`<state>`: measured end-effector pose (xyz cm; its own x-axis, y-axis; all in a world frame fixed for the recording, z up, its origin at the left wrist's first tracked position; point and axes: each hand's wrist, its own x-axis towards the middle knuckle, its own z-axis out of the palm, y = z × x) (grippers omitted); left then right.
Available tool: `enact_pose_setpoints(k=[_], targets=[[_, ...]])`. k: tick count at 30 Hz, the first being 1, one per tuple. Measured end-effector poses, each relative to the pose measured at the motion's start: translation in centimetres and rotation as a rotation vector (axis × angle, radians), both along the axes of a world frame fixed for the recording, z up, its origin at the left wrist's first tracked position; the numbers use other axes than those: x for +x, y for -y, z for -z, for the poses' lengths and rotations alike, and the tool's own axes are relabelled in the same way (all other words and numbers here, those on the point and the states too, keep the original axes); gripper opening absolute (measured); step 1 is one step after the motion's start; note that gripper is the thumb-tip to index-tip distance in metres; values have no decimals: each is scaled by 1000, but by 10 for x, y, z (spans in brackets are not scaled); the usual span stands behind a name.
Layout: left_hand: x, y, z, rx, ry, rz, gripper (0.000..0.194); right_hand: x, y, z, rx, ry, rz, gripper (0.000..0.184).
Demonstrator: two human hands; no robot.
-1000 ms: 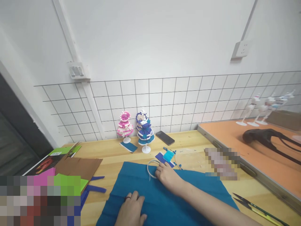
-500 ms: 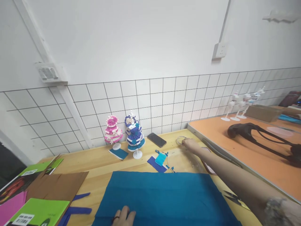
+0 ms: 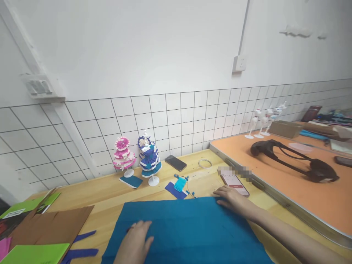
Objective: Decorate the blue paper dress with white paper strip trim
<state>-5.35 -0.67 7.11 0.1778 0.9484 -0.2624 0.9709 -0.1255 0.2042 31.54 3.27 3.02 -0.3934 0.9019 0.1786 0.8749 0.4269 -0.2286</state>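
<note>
A wide teal-blue sheet [image 3: 178, 231], either cloth or crepe paper, lies spread over the front of the table. My left hand [image 3: 134, 242] rests on its left part, fingers loosely stretched and thumb apart. Over the sheet's far right corner, my right hand [image 3: 233, 201] reaches with fingers extended, holding nothing I can see. Beyond that hand a thin pale ring or coil [image 3: 205, 163] lies on the wood. A folded bright-blue piece [image 3: 180, 184] sits on a purple strip [image 3: 172, 190], just past the sheet's far edge.
Small dress forms in pink [image 3: 124, 157] and blue [image 3: 150, 161] ruffles stand near the wall. A dark phone [image 3: 176, 162] lies behind them; a lit phone [image 3: 236, 185] is by my right hand. Brown sheets [image 3: 55, 225] pile up left. A black headset-like strap [image 3: 294, 161] rests on the orange table.
My right hand carried the ring off the sheet, set it near the back right, and returned to the sheet's corner. The view swung right. My left hand stayed on the sheet.
</note>
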Motion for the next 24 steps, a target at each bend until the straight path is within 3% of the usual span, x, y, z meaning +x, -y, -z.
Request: enact_pose_setpoints(k=[3, 10, 17, 24], targets=[[6, -27, 2, 156, 26, 113, 42, -2, 10, 4, 5, 4, 15, 25], [7, -73, 13, 146, 53, 254, 47, -14, 27, -4, 45, -1, 27, 22], [6, -77, 9, 188, 26, 318, 20, -23, 65, -3, 101, 0, 82, 18], [3, -69, 16, 230, 8, 341, 25, -24, 86, 20, 255, 23, 279, 16]])
